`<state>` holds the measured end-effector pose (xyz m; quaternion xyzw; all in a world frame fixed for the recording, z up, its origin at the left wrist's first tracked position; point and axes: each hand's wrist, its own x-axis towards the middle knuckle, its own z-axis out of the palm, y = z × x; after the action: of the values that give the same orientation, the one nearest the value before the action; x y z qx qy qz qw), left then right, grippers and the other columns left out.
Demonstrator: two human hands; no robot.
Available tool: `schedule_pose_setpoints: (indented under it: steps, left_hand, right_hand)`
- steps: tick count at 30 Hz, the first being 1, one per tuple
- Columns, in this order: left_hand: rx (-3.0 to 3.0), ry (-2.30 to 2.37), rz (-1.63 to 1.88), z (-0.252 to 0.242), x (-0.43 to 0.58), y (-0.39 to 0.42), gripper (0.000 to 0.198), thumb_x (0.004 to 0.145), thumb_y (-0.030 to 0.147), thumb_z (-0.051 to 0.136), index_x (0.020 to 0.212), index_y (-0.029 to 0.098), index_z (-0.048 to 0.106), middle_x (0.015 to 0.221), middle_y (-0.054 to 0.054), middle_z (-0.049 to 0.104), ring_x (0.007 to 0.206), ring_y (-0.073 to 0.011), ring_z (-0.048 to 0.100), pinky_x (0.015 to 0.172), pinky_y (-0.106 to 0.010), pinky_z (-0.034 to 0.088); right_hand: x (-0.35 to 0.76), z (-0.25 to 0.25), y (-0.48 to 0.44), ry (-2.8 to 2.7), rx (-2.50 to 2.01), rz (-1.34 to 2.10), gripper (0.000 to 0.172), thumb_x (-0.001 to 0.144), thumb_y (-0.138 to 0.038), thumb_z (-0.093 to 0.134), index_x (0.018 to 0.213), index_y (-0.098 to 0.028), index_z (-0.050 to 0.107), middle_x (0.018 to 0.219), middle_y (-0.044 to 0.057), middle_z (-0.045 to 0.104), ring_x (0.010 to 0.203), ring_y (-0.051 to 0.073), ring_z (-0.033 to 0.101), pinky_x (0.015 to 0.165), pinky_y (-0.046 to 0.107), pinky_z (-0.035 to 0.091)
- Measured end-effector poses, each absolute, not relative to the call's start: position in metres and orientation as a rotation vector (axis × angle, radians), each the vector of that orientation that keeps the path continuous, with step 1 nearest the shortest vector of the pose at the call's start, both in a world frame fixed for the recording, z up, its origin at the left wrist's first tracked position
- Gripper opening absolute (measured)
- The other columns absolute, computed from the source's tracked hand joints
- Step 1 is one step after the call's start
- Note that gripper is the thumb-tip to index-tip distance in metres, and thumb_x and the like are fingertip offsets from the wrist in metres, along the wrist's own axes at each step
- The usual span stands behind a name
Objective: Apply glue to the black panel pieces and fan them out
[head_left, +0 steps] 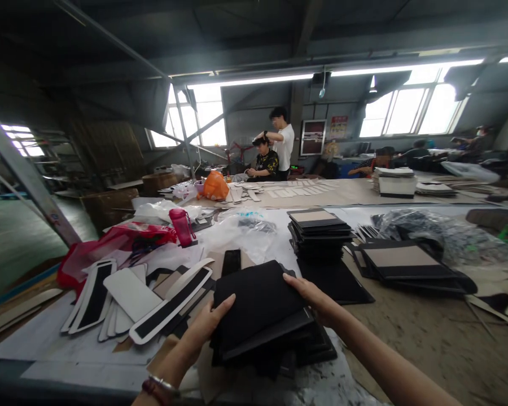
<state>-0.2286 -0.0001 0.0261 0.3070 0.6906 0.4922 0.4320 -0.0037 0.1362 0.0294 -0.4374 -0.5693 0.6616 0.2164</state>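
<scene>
My left hand (pixel 209 324) grips the left edge of a black rectangular panel (pixel 258 307), its thumb on top and its other fingers hidden below. On the opposite side, my right hand (pixel 311 293) is closed on the panel's right edge near the far corner, thumb uppermost. The panel is slightly tilted above an uneven pile of similar black panels (pixel 317 344); I cannot tell whether more than one is held. Just beyond it lies a dark phone-like slab (pixel 231 262). White-edged strips with black centres (pixel 173 304) lie to the left of my left hand.
Behind my right hand stands a tall stack of black panels (pixel 319 237). More panels with a beige band (pixel 400 256) lie at right, by clear plastic wrapping (pixel 432 225). A pink bottle (pixel 181 226) stands near a red bag (pixel 93 254). Two people (pixel 275 146) are across the far table.
</scene>
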Motion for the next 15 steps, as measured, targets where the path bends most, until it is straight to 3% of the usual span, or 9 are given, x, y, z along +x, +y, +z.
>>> schedule_pose_setpoints:
  steps: [5, 10, 15]
  left_hand:
    - [0.484, 1.514, 1.170, 0.047, -0.212, -0.011, 0.065, 0.078, 0.049, 0.062, 0.131, 0.015, 0.045, 0.124, -0.012, 0.061, 0.112, -0.0267, 0.059, 0.098, -0.036, 0.047]
    - [0.340, 1.375, 1.212, 0.043, -0.207, -0.016, 0.064, 0.078, 0.048, 0.063, 0.129, 0.014, 0.048, 0.121, -0.011, 0.063, 0.116, -0.0257, 0.056, 0.106, -0.035, 0.041]
    - [0.280, 1.513, 1.374, 0.042, -0.198, -0.021, 0.060, 0.077, 0.041, 0.068, 0.129, 0.017, 0.048, 0.125, -0.007, 0.061, 0.124, -0.0237, 0.048, 0.110, -0.034, 0.035]
  right_hand:
    - [-0.006, 0.038, 0.130, -1.374, -1.098, 1.996, 0.065, 0.072, -0.061, 0.063, 0.119, -0.020, 0.044, 0.111, 0.010, 0.062, 0.101, 0.023, 0.061, 0.079, 0.032, 0.051]
    - [-0.008, 0.051, 0.125, -1.431, -1.049, 1.990, 0.076, 0.066, -0.052, 0.073, 0.125, -0.020, 0.037, 0.114, 0.011, 0.059, 0.107, 0.025, 0.059, 0.086, 0.033, 0.049]
    - [-0.003, 0.051, 0.120, -1.417, -0.892, 2.066, 0.071, 0.068, -0.042, 0.071, 0.124, -0.019, 0.034, 0.111, 0.010, 0.059, 0.104, 0.026, 0.059, 0.085, 0.035, 0.049]
